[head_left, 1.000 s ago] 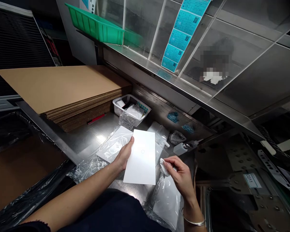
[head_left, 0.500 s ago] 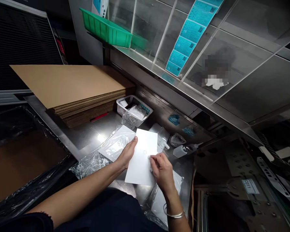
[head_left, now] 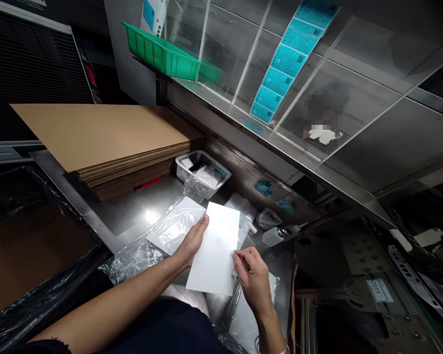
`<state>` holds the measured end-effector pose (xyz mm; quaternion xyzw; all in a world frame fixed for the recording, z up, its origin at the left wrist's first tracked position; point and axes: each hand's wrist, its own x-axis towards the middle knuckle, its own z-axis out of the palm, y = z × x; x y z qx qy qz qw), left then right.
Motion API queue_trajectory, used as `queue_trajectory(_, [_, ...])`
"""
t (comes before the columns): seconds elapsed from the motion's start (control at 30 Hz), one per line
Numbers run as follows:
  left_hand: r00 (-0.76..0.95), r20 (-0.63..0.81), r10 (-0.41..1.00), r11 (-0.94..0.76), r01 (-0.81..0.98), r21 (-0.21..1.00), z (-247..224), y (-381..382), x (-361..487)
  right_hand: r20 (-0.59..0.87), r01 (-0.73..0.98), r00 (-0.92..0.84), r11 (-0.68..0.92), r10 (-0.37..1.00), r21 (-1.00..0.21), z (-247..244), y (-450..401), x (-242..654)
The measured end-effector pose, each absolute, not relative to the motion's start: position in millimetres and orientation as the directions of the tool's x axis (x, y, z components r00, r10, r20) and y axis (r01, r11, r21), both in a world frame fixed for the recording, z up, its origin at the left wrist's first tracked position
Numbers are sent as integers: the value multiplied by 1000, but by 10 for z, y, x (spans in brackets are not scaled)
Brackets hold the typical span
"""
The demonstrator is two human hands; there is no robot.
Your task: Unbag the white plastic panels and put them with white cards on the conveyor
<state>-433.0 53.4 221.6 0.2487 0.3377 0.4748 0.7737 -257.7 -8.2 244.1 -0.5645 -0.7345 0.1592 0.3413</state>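
Observation:
My left hand (head_left: 192, 242) is closed on the left edge of a flat white panel (head_left: 214, 263), its thumb lying on the face. The panel is tilted, with a small circle outlined near its middle. At its right edge my right hand (head_left: 254, 275) pinches a small white wipe (head_left: 234, 256), mostly hidden by the fingers; whether it is cloth or paper I cannot tell. A white panel in clear plastic (head_left: 179, 221) lies left of the held one. Another plastic-wrapped white panel (head_left: 245, 312) is partly covered by my right forearm.
A stack of cardboard sheets (head_left: 107, 135) and a red pen-like tool (head_left: 148, 184) are at the left. Behind the panel stand a clear plastic tub (head_left: 184, 174) and a white bottle (head_left: 272, 237). A metal ledge above carries a green bin (head_left: 158, 54). Blue labels (head_left: 278, 78) hang on the clear partition.
My right hand has moved slightly down along the panel's right edge with the wipe. The left hand keeps its hold on the panel. The whole view has shifted a little.

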Motion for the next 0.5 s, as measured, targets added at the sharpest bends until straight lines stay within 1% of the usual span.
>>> queue_trajectory(0.1, [307, -282, 909, 411, -551, 727, 2192, 527, -4318, 298, 706, -190, 341, 935, -620, 2414, -96, -2661])
queue_trajectory(0.2, [300, -267, 916, 392, -523, 757, 2171, 515, -4268, 300, 722, -259, 391, 918, -571, 2427, -11, -2850])
queue_trajectory(0.27, [320, -267, 909, 402, -503, 765, 2179, 507, -4280, 322, 743, -251, 395, 913, -541, 2445, 98, -2907])
queue_trajectory(0.37, [366, -337, 868, 481, -443, 757, 2225, 509, -4493, 390, 742, -159, 370, 907, -559, 2427, 279, -2714])
queue_trajectory(0.43, [424, -387, 819, 550, -389, 739, 2243, 511, -4754, 403, 783, -39, 278, 915, -557, 2361, 400, -2396])
queue_trajectory(0.5, [494, -423, 760, 616, -340, 710, 2227, 487, -5011, 325, 872, 89, 84, 941, -483, 2256, 521, -2021])
